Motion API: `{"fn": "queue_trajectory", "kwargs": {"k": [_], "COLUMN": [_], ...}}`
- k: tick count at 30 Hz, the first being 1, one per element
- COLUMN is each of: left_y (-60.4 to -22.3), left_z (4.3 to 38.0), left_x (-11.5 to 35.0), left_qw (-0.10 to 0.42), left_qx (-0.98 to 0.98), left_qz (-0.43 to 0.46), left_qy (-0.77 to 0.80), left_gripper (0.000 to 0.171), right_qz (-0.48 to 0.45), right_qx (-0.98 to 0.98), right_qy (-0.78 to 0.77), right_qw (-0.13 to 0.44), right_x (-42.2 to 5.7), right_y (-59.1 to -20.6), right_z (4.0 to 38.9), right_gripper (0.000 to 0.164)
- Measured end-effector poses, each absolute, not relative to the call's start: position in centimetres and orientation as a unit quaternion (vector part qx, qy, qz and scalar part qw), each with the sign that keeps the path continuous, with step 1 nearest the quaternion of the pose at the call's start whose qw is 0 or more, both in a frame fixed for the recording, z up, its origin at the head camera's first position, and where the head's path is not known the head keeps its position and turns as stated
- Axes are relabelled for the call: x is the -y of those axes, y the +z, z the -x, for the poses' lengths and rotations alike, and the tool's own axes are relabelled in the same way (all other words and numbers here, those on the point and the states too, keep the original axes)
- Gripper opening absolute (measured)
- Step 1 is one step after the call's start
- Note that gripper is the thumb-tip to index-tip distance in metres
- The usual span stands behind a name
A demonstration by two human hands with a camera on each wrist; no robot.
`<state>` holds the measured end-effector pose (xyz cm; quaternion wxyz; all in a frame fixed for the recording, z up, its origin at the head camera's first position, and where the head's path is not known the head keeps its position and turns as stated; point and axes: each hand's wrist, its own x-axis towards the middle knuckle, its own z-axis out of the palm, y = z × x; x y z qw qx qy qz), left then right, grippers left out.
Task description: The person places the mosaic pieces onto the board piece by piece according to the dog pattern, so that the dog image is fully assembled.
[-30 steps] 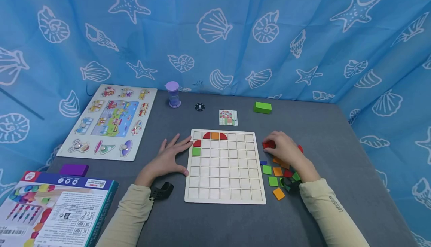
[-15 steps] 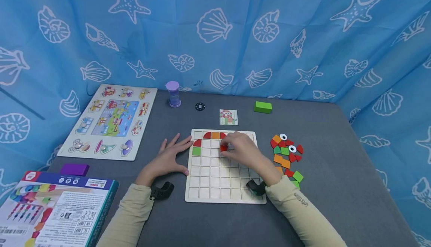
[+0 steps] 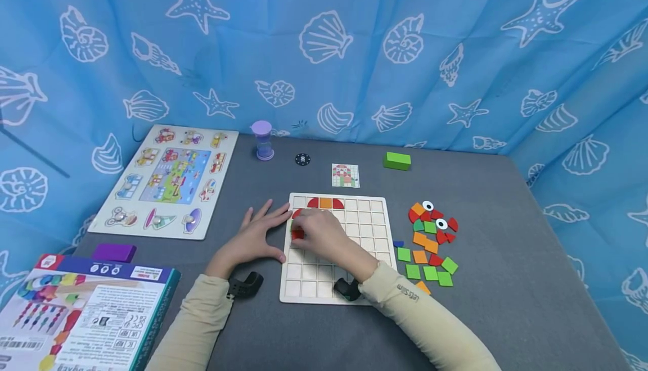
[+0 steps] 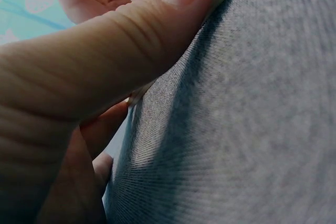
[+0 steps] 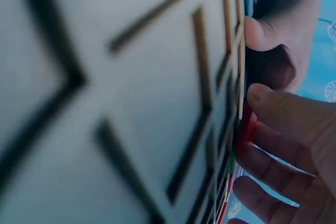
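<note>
A pale wooden grid board lies on the grey table. My right hand reaches over its left side and pinches a red tile between thumb and fingers, low over the left column; the right wrist view shows the same red tile at the board surface. My left hand is spread along the board's left edge, fingertips and thumb touching the rim. In the top row, an orange square sits between two red rounded tiles. Another red rounded piece below them, at the left, is partly covered by the right hand.
Loose coloured tiles lie right of the board. Behind it are a small pattern card, a green block, a black round chip and a purple sand timer. A peg puzzle, purple block and box stand left.
My right hand has carried the red tile from the loose pieces on the right across the board to its left column. The left hand stays at the edge.
</note>
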<state>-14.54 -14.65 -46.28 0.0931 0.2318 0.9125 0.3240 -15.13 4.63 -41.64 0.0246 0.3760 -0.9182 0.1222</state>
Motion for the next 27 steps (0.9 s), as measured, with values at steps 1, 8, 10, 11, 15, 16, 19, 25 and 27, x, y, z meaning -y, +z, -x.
{"fn": "queue_trajectory", "kwargs": {"k": [1, 8, 10, 11, 15, 16, 19, 25, 27], "left_y": [-46.3, -46.0, -45.9, -45.9, -45.9, -45.9, -45.9, -46.0, -46.0], "left_z": [14.5, 14.5, 14.5, 14.5, 14.5, 14.5, 14.5, 14.4, 14.4], "left_x": [14.6, 14.6, 14.6, 14.6, 14.7, 14.6, 14.7, 14.6, 14.5], "left_qw": [0.092, 0.089, 0.09, 0.09, 0.09, 0.09, 0.09, 0.092, 0.093], "left_qx": [-0.912, -0.909, -0.909, -0.909, -0.908, -0.908, -0.908, -0.913, -0.914], "left_qz": [-0.233, -0.236, -0.236, -0.236, -0.237, -0.237, -0.235, -0.229, -0.228], "left_qy": [0.325, 0.33, 0.331, 0.331, 0.334, 0.335, 0.335, 0.325, 0.324], "left_gripper": [0.102, 0.101, 0.101, 0.101, 0.1, 0.1, 0.1, 0.101, 0.102], "right_qz": [-0.372, -0.365, -0.366, -0.367, -0.367, -0.366, -0.364, -0.311, -0.273], "right_qx": [0.92, 0.92, 0.92, 0.919, 0.919, 0.919, 0.92, 0.929, 0.932], "right_qy": [0.123, 0.138, 0.142, 0.143, 0.146, 0.146, 0.146, 0.2, 0.237], "right_qw": [0.023, 0.015, 0.014, 0.015, 0.011, 0.009, 0.001, -0.023, -0.024], "right_x": [-4.6, -4.7, -4.8, -4.8, -4.7, -4.7, -4.7, -7.1, -9.3], "right_y": [-41.7, -41.8, -41.8, -41.8, -41.8, -41.8, -41.9, -40.6, -39.9], "right_z": [15.1, 15.1, 15.0, 15.0, 15.0, 15.0, 15.0, 15.6, 16.1], "right_gripper": [0.02, 0.019, 0.018, 0.017, 0.014, 0.014, 0.013, 0.018, 0.02]}}
